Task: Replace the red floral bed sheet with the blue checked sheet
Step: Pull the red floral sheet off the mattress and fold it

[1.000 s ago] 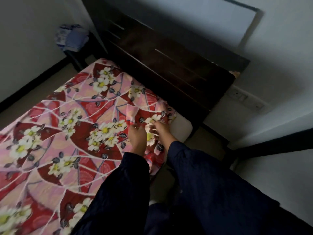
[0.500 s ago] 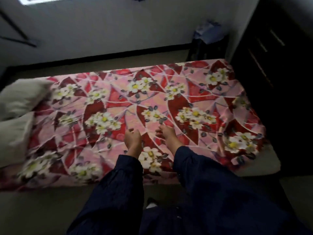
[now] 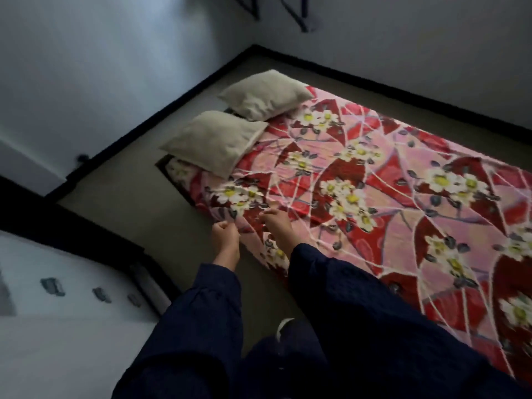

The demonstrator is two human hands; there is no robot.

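We see a loose dark navy left sleeve (image 3: 201,312) and right sleeve (image 3: 359,298), finely crinkled fabric, cuffs ending just behind bare left hand (image 3: 226,236) and right hand (image 3: 277,226).

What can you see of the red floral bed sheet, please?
The red floral bed sheet looks like thin fabric: red and pink panels, white yellow-centred flowers. It lies spread out, near edge hanging over the side. Two grey pillows lie on its far end. The left hand curls at the near edge, apparently pinching it; the right hand rests on top, grip unclear.
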